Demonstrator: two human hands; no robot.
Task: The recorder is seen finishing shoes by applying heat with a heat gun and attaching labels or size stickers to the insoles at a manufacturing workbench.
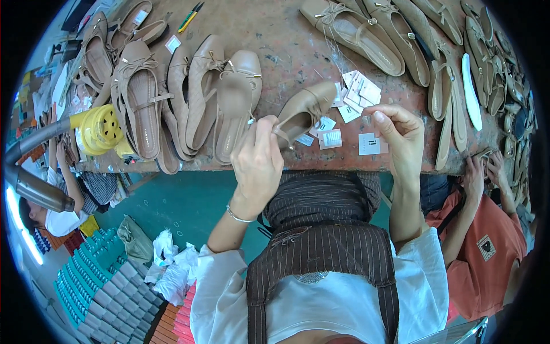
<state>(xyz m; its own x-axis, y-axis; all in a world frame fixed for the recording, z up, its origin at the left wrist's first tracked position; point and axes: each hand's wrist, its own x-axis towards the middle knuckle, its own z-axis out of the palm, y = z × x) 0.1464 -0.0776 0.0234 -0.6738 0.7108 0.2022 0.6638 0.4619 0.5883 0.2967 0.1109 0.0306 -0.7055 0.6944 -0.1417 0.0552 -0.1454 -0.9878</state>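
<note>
At the table's near edge my left hand is closed at the back of a tan bow-topped flat shoe, gripping it near its strap. The shoe's toe points away to the right. My right hand is raised right of it, thumb and forefinger pinched together; anything between them is too small to make out. Beyond and between the hands lie square white hang tags, some overlapping, with thin strings. A separate white tag rests near my right hand. Left of my left hand stands another tan flat.
More tan flats crowd the left, others the far right. A yellow-headed tool juts in at left. A pen lies at the back, a white curved strip at right. Co-workers sit left and right.
</note>
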